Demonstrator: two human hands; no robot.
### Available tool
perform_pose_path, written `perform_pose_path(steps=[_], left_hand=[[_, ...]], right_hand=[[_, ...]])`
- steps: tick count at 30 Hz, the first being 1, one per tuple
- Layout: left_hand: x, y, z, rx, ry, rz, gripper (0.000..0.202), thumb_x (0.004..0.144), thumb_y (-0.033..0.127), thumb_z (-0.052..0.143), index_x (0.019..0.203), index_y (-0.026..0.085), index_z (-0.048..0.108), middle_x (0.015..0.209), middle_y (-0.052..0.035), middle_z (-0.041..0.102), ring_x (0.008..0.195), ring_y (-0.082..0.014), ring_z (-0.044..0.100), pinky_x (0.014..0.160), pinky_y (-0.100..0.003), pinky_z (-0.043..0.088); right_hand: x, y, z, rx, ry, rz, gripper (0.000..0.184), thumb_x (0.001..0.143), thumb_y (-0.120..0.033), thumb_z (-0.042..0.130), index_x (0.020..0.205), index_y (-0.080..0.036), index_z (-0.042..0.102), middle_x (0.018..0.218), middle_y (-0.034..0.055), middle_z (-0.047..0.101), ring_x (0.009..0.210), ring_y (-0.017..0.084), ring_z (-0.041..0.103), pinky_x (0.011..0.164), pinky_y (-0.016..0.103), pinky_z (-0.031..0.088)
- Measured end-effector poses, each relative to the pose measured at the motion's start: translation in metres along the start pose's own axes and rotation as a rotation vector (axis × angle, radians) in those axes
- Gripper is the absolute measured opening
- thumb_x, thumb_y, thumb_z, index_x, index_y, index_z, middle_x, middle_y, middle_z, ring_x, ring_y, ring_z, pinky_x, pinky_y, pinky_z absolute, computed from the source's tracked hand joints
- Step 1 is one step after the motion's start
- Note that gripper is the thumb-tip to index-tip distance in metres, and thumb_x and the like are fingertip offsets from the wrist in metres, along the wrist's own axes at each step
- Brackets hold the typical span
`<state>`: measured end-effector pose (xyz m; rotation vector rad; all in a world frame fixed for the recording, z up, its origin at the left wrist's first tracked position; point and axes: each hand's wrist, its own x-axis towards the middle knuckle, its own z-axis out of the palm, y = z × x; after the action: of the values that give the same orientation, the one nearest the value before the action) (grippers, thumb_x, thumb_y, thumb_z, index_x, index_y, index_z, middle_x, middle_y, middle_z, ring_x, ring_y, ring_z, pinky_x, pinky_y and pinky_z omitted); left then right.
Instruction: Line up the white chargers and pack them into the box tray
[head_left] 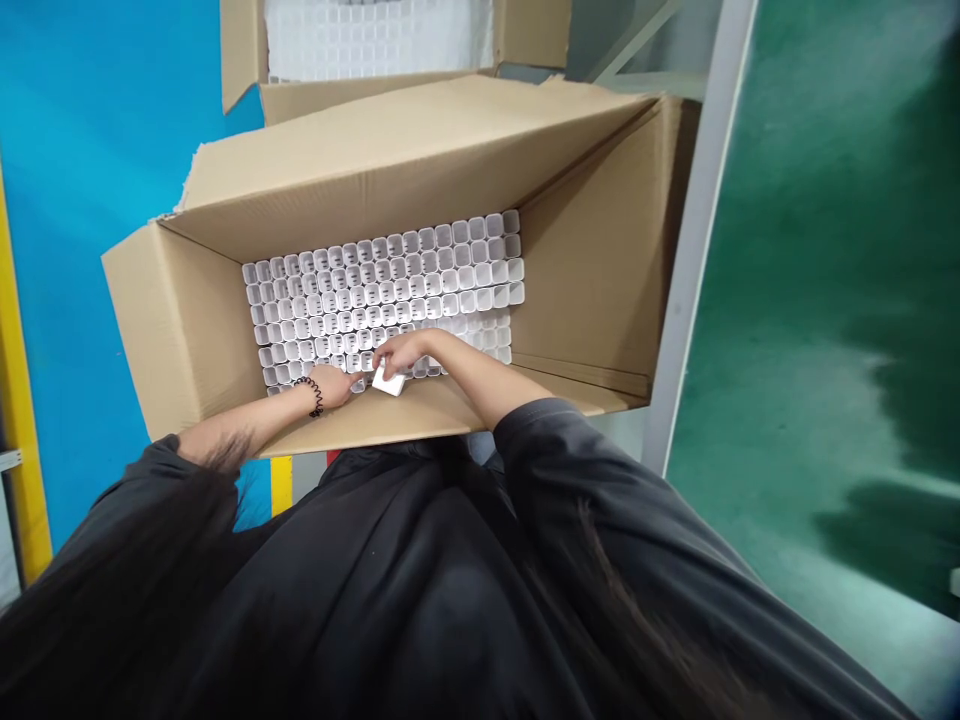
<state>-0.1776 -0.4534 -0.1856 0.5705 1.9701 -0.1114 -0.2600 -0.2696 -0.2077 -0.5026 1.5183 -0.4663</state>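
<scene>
Inside a deep cardboard box (592, 270), several rows of small white square plastic containers (382, 270) stand packed upright with their open tops up. My right hand (403, 352) pinches one white container (388, 382), which is tilted near the box's near wall. Just left of it, my left hand (334, 385) reaches over the nearest rows with a finger stretched toward the held container. The other fingers of that hand are partly hidden, and I see nothing held in it. A black coiled band (311, 396) circles the left wrist.
Behind this box stands a second open cardboard box (244, 45) with more white containers in it. A grey metal edge (701, 250) runs along the right side, beside a green floor (810, 300). Blue floor (67, 200) lies to the left.
</scene>
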Motion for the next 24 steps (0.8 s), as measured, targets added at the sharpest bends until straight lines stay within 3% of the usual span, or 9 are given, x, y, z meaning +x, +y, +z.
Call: perform_pose_path(steps=[2,6,11,13,16,20,24], left_hand=[[0.000,0.001,0.000,0.005,-0.001,0.001,0.056,0.100,0.034,0.038,0.155,0.027,0.034,0.113,-0.0186,0.071,0.104,-0.0355,0.067,0.085,-0.041,0.050],[-0.001,0.002,0.001,0.015,0.006,0.005,0.056,0.100,0.033,0.039,0.155,0.025,0.034,0.115,-0.0191,0.071,0.106,-0.0358,0.067,0.085,-0.040,0.050],[0.000,0.000,0.003,0.017,0.003,0.012,0.056,0.100,0.036,0.038,0.155,0.025,0.033,0.113,-0.0183,0.072,0.103,-0.0346,0.068,0.084,-0.039,0.050],[0.001,-0.001,0.003,0.018,-0.001,0.009,0.056,0.100,0.036,0.038,0.155,0.024,0.033,0.112,-0.0181,0.072,0.102,-0.0339,0.069,0.084,-0.038,0.050],[0.000,0.000,0.002,0.022,-0.004,0.003,0.057,0.100,0.035,0.037,0.156,0.025,0.031,0.112,-0.0174,0.072,0.102,-0.0325,0.069,0.084,-0.037,0.049],[-0.003,0.002,-0.001,0.035,-0.013,0.009,0.058,0.100,0.035,0.038,0.156,0.025,0.030,0.113,-0.0173,0.072,0.104,-0.0323,0.068,0.084,-0.036,0.049],[-0.004,0.002,-0.002,0.045,-0.007,0.023,0.058,0.100,0.035,0.038,0.156,0.024,0.031,0.115,-0.0182,0.071,0.105,-0.0341,0.068,0.083,-0.038,0.050]], right_hand=[[0.000,0.000,0.003,0.025,-0.019,0.061,0.051,0.085,-0.031,0.071,0.132,-0.015,0.058,0.109,0.0083,0.072,0.084,0.017,0.070,0.072,0.026,0.055],[0.006,-0.006,0.011,0.026,-0.064,0.161,0.038,0.092,-0.039,0.066,0.116,-0.009,0.064,0.092,0.0078,0.074,0.072,0.014,0.070,0.069,0.029,0.058],[0.015,-0.018,0.019,0.004,-0.044,0.244,0.076,0.078,-0.067,0.071,0.110,0.001,0.066,0.084,0.0165,0.074,0.073,0.024,0.073,0.065,0.031,0.059],[0.017,-0.020,0.021,0.004,-0.050,0.258,0.079,0.078,-0.072,0.067,0.108,0.001,0.068,0.083,0.0169,0.074,0.075,0.025,0.074,0.067,0.032,0.059],[0.021,-0.020,0.022,-0.018,-0.051,0.280,0.067,0.084,-0.067,0.065,0.105,-0.003,0.070,0.088,0.0147,0.075,0.079,0.023,0.074,0.074,0.034,0.060],[0.030,-0.016,0.025,-0.081,-0.032,0.305,0.039,0.095,-0.048,0.062,0.111,-0.012,0.067,0.103,0.0081,0.072,0.092,0.019,0.071,0.086,0.040,0.058],[0.040,-0.009,0.030,-0.115,0.026,0.231,0.032,0.097,-0.040,0.062,0.117,-0.014,0.064,0.115,0.0082,0.068,0.102,0.020,0.067,0.090,0.042,0.057]])
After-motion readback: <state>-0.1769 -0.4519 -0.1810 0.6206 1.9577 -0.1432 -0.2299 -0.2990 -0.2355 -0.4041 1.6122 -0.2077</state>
